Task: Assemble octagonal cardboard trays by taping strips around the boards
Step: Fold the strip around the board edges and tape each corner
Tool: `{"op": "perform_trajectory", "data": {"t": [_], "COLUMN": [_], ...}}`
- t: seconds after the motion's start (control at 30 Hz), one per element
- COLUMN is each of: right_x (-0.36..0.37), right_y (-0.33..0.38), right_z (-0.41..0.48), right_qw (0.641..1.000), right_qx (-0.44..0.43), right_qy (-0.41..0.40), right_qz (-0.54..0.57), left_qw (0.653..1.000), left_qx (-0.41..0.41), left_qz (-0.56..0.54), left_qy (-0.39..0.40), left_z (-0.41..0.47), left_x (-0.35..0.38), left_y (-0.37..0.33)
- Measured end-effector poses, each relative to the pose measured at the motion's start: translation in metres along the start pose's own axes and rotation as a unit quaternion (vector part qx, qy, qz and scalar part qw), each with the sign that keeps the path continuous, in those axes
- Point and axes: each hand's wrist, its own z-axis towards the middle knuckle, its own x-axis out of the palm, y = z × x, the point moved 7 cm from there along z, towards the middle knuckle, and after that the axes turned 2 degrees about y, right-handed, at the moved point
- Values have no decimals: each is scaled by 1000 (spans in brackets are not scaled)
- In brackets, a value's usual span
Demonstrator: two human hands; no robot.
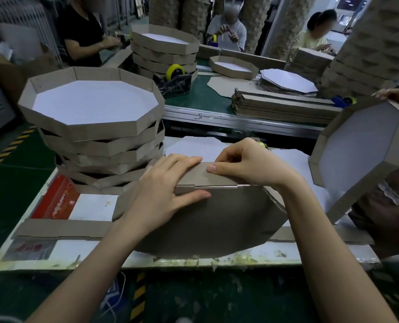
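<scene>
- The white counter (88,213) carries all the things and runs from left to right in front of the person.
- A tall stack of brown eight-sided cardboard trays with white floors (95,127) stands at the left of the counter, just beside the work.
- The brown eight-sided cardboard board (217,220) lies flat in the middle of the counter, brown side up.
- The brown cardboard strip (193,176) stands up along the far edge of the board. Its long way runs left to right, and it bends round the board's corners on both sides.
- The left grip (161,192), a bare hand, is flat and holds nothing. Its straight fingers press on the strip and its thumb presses on the board.
- The right grip (245,164), the other bare hand, pinches the top edge of the strip, with the thumb on the near face and the fingers curled over the far side.
- A small yellow tape roll (261,144) peeks out just behind the right grip, on the side away from the person. I think taping comes next. The right grip is the nearer one to the roll, and the left grip can keep the strip up.
</scene>
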Motion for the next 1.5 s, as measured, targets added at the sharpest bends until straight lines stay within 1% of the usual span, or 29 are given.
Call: {"op": "perform_trajectory", "data": {"t": [0.17,0.3,0.53,0.63,0.77,0.83,0.97,1.13,1.3,1.43,1.47,1.5], "right_x": [-7,-3,2,1,-4,-6,-7,-4,-2,-4,-7,-12], "right_y": [-7,-15,-13,-15,-19,-21,-23,-21,-22,-33,-40,-52], "right_z": [-4,-8,-14,-13,-16,-17,-18,-19,-21,-22,-20,-17], "right_qw": [1000,999,995,995,998,998,998,997,998,996,993,987], "right_qx": [7,13,-32,-30,-39,-42,-37,-31,-41,-27,-17,-2], "right_qy": [-9,-14,-67,-52,-2,8,11,-10,-9,12,3,-31], "right_qz": [14,27,67,80,51,52,54,66,54,89,118,156], "left_qw": [1000,1000,1000,1000,1000,1000,1000,1000,999,998,997,996], "left_qx": [7,-7,8,5,5,7,9,21,34,35,32,28], "left_qz": [2,-6,2,2,6,4,2,-3,6,-35,-51,-65], "left_qy": [6,4,18,8,11,15,23,3,38,50,53,56], "left_z": [3,5,9,8,8,8,10,11,14,17,19,21], "left_x": [5,8,11,10,12,12,14,12,15,14,14,14], "left_y": [-4,-5,-6,-8,-9,-9,-8,-9,-15,-19,-19,-19]}}
